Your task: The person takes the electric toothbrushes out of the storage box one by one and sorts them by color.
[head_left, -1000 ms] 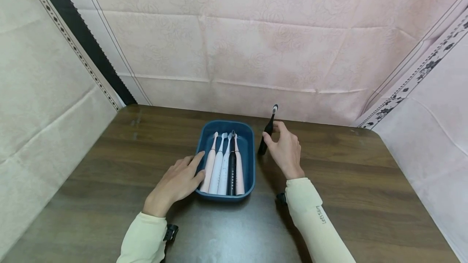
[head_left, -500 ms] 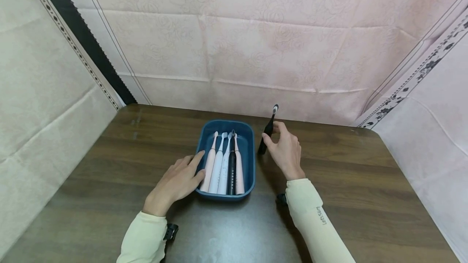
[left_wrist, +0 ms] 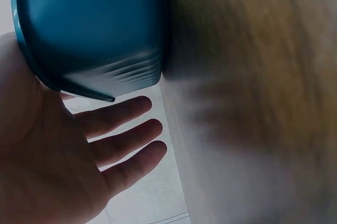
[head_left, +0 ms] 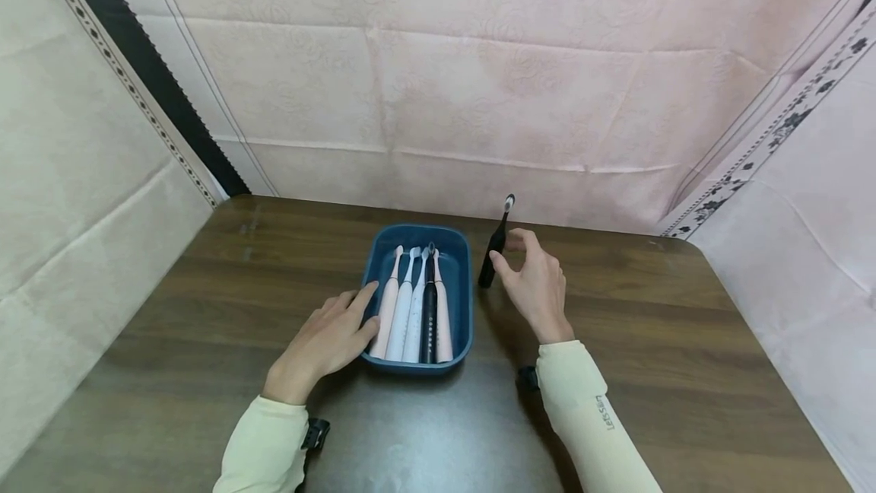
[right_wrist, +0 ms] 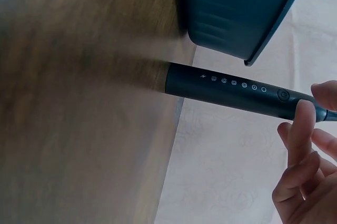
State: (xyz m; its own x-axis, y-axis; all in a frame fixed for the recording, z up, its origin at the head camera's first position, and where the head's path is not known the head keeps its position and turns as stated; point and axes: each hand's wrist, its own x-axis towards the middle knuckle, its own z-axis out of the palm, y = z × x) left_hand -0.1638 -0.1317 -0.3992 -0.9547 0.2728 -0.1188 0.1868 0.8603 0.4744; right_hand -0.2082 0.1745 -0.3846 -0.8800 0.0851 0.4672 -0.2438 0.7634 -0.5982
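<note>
A black electric toothbrush [head_left: 494, 248] stands upright on the table, just right of a blue plastic box [head_left: 468, 326]. My right hand [head_left: 537, 280] is beside its upper handle, thumb and bent fingers loosely spread. In the right wrist view one finger overlaps the black handle [right_wrist: 226, 88] by its power button; any contact is hard to judge. My left hand [head_left: 331, 341] lies at the box's left rim, index finger and thumb touching it. Three straight fingers [left_wrist: 129, 168] stand apart from the wall in the left wrist view. Inside the box lie several toothbrushes: pink [head_left: 385, 322], white [head_left: 414, 318] and black [head_left: 429, 318].
The brown wood-grain table [head_left: 616, 371] extends on both sides of the box. Pale patterned cloth [head_left: 445, 97] hangs behind the table's back edge, with more cloth [head_left: 82, 196] at the left and right sides.
The whole head view has shifted a little left. My right hand has eased slightly to the right of the standing toothbrush, which keeps its place by the box. My left hand has stayed at the rim.
</note>
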